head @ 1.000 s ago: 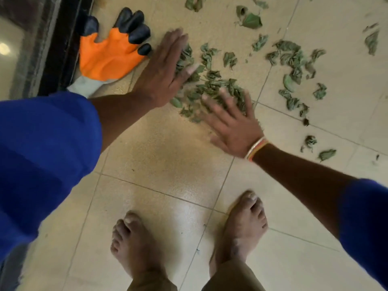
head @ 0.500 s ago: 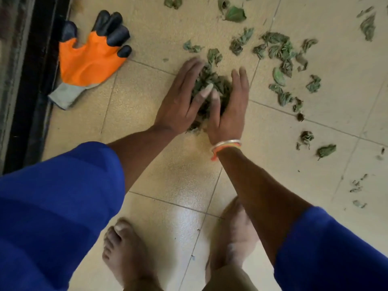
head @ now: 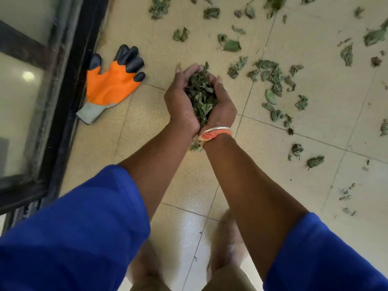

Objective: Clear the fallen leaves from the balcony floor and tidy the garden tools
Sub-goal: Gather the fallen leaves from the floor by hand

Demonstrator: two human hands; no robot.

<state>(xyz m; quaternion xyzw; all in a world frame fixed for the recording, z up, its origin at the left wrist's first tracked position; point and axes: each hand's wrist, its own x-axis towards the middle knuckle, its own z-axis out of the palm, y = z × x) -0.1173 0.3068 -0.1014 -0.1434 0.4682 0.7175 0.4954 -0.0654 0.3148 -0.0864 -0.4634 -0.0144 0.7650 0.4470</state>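
Observation:
A handful of dry green leaves (head: 201,97) lies cupped between my two hands, lifted off the beige tiled floor (head: 147,114). My left hand (head: 181,101) presses the heap from the left and my right hand (head: 223,108), with a bangle and orange thread at the wrist, presses from the right. One small leaf clump (head: 195,145) shows just below the wrists. Loose leaves (head: 273,78) stay scattered on the tiles to the right and at the top. An orange garden glove (head: 112,84) with black fingertips lies flat on the floor to the left.
A black-framed glass door (head: 63,97) runs along the left edge, right beside the glove. My bare feet (head: 226,244) stand on the tiles at the bottom. More leaf bits (head: 346,194) lie at the lower right.
My hands swept the spread leaves together on the floor, closed around the pile, and have now lifted it up as a cupped handful.

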